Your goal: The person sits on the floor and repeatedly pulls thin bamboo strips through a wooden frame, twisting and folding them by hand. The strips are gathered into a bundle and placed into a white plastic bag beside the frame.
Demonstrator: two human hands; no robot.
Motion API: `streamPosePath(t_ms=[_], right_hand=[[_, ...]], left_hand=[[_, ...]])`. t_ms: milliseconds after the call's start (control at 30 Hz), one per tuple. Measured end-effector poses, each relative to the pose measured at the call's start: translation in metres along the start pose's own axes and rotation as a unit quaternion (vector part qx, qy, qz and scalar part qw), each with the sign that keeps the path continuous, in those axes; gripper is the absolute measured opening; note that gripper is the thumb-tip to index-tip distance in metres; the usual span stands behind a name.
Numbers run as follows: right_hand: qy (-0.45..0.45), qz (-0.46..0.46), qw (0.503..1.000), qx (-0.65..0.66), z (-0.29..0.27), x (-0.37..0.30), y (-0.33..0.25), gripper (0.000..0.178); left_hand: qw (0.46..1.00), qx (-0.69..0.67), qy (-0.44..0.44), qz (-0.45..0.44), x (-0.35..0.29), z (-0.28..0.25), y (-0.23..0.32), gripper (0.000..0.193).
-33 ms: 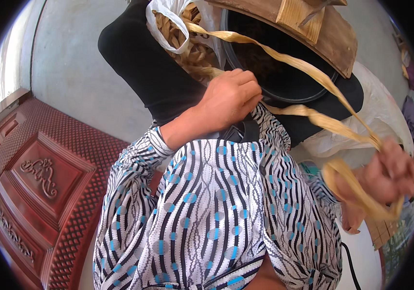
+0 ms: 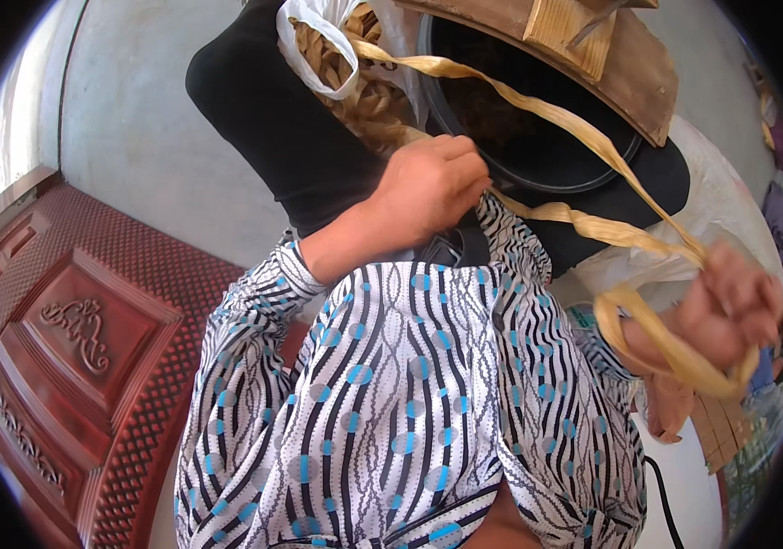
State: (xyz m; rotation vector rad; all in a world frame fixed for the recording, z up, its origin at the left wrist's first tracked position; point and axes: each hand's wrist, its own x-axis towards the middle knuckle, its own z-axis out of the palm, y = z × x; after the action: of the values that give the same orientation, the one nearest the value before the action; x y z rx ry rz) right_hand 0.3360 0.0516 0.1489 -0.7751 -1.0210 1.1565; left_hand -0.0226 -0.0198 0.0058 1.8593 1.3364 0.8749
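A long, pale golden, twisted fibre strip (image 2: 552,112) runs from a white plastic bag (image 2: 348,80) across to my right hand (image 2: 737,309). My left hand (image 2: 433,181) is closed in front of my body, gripping the strip; a second length of it stretches from this fist to the right hand. Out at the far right, my right hand pinches both lengths together, its fingers slightly blurred. A loose loop of the strip hangs around the right wrist. More tan folded strips (image 2: 378,105) fill the bag.
Ahead stands a round black tub (image 2: 584,186), with a curved wooden board (image 2: 643,87) at its far side. My black-clad leg (image 2: 268,128) lies left of the bag. A white sack (image 2: 739,197) is at right, a carved red-brown panel (image 2: 90,329) at left.
My right hand has shifted a little left and away from me, drawing the strip and its loop along. My left hand has barely moved and keeps its grip.
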Motion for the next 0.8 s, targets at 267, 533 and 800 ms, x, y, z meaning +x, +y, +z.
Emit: streamPosePath(t_ms=[267, 533, 800], right_hand=[[-0.35, -0.019, 0.731, -0.585, 0.093, -0.03, 0.184, 0.053], [-0.341, -0.037, 0.771, -0.536, 0.115, -0.037, 0.176, 0.038], [-0.335, 0.052, 0.816, -0.468, 0.118, -0.054, 0.168, 0.025]], left_hand=[[0.962, 0.256, -0.001, -0.094, -0.044, 0.01, -0.062, 0.02], [0.903, 0.323, -0.224, -0.176, -0.014, 0.042, -0.109, 0.03], [0.9, 0.34, -0.237, -0.134, -0.008, 0.056, -0.13, 0.019]])
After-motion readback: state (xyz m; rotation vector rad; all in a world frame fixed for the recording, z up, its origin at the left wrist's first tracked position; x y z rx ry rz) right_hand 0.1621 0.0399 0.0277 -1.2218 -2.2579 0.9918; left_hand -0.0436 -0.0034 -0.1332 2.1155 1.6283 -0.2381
